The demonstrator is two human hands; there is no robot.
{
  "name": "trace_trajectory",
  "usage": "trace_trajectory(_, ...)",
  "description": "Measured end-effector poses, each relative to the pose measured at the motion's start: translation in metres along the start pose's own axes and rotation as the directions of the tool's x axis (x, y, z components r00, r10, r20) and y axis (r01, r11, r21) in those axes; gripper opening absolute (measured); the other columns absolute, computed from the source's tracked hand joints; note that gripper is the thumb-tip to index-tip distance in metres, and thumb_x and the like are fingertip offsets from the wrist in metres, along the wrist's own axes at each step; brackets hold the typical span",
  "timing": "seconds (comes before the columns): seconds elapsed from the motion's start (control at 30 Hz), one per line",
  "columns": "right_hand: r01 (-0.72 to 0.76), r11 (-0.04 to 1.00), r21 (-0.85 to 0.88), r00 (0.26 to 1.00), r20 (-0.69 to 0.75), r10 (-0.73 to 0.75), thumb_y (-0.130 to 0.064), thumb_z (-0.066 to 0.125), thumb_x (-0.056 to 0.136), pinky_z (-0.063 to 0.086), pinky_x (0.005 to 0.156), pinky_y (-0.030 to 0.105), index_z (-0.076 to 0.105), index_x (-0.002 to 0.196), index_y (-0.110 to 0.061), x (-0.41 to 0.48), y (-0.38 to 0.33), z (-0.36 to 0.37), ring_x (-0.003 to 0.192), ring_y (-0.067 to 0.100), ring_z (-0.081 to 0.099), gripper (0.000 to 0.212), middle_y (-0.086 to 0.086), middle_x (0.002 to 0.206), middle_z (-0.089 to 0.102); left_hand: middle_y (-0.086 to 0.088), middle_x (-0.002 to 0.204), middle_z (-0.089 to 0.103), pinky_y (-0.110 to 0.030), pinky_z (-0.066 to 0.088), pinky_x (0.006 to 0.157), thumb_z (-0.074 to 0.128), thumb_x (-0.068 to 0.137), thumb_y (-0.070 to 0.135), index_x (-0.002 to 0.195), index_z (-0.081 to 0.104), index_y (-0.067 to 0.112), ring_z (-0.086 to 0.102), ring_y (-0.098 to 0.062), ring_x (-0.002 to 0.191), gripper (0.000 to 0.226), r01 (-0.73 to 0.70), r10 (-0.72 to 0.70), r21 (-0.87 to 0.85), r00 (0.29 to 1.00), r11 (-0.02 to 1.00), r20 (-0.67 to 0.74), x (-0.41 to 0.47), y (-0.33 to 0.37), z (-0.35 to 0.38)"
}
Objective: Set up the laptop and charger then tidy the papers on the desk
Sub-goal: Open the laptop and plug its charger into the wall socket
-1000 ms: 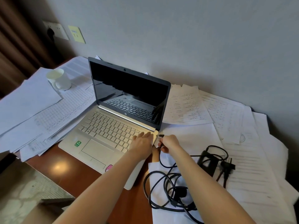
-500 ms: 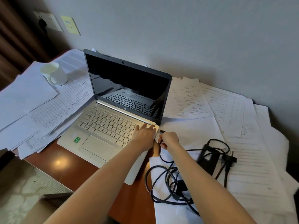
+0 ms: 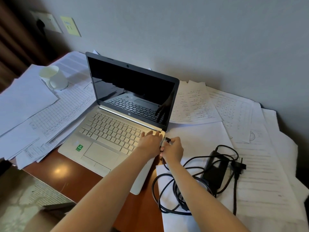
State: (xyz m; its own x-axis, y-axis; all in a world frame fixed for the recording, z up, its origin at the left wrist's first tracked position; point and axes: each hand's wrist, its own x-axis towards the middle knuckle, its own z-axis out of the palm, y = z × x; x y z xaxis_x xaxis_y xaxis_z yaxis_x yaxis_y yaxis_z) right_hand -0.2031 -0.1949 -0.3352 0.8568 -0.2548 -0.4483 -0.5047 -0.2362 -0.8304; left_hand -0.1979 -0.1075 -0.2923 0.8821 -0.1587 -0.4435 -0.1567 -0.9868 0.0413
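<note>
An open silver laptop [image 3: 107,131] with a dark screen stands on the desk, angled to the left. My left hand [image 3: 149,142] rests flat on its right rear corner, fingers straight. Beside that corner my right hand [image 3: 172,149] pinches the charger's small black connector [image 3: 167,139], whose tip sits at the laptop's right edge. The black charger brick [image 3: 214,173] lies on papers to the right, amid its tangled cable [image 3: 167,185] and wall plug [image 3: 239,166]. Loose printed papers [image 3: 250,148] cover much of the desk on both sides.
A white cup [image 3: 54,79] stands on papers at the left rear. Wall sockets [image 3: 50,22] and a yellowish plate [image 3: 70,25] are on the wall at upper left. Bare brown desk [image 3: 70,174] shows in front of the laptop, and a dark curtain hangs at far left.
Both hands stay at the laptop's right rear corner. My right hand has brought the connector slightly closer to the laptop's edge; the view has shifted a little.
</note>
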Motion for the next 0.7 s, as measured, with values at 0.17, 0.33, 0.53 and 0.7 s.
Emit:
trace_trajectory(0.17, 0.002, 0.994, -0.107, 1.0, 0.022, 0.0, -0.014, 0.052, 0.09, 0.049, 0.07, 0.029, 0.057, 0.104, -0.009, 0.006, 0.002, -0.001, 0.078, 0.024, 0.057, 0.016, 0.009, 0.096, 0.07, -0.004, 0.151, 0.027, -0.044, 0.024, 0.112, 0.041, 0.095, 0.017, 0.142, 0.03, 0.012, 0.028, -0.023, 0.138, 0.049, -0.019, 0.019, 0.023, 1.0, 1.0, 0.0, 0.003, 0.0, 0.001)
trace_trajectory(0.33, 0.0, 0.993, -0.116, 0.997, 0.082, 0.009, 0.0, 0.052, 0.084, 0.042, 0.074, 0.017, 0.063, 0.114, -0.004, 0.003, 0.0, -0.006, 0.094, 0.019, 0.053, 0.032, -0.003, 0.096, 0.056, -0.007, 0.149, 0.029, -0.044, 0.025, 0.112, 0.04, 0.096, 0.018, 0.141, 0.032, 0.01, 0.03, -0.024, 0.137, 0.047, -0.044, 0.044, 0.041, 0.999, 0.998, 0.0, 0.003, -0.003, -0.002)
trace_trajectory(0.53, 0.057, 0.962, -0.267, 0.98, 0.197, -0.003, -0.009, 0.056, 0.082, 0.036, 0.061, 0.024, 0.06, 0.106, 0.009, 0.001, -0.011, -0.02, 0.07, 0.028, 0.051, 0.03, 0.025, 0.083, 0.06, -0.008, 0.145, 0.035, -0.042, 0.028, 0.108, 0.041, 0.093, 0.016, 0.138, 0.036, 0.009, 0.036, -0.025, 0.132, 0.046, -0.066, 0.065, 0.073, 0.998, 0.995, 0.02, 0.006, -0.002, -0.005)
trace_trajectory(0.7, 0.16, 0.927, -0.34, 0.976, 0.196, -0.097, -0.01, 0.044, 0.092, 0.042, 0.078, 0.025, 0.056, 0.124, -0.012, -0.001, -0.023, -0.048, 0.092, 0.023, 0.057, 0.034, 0.011, 0.112, 0.062, -0.008, 0.14, 0.04, -0.041, 0.028, 0.107, 0.041, 0.093, 0.015, 0.136, 0.04, 0.01, 0.04, -0.027, 0.129, 0.043, -0.014, 0.01, 0.1, 0.999, 0.995, 0.033, 0.004, 0.008, -0.008)
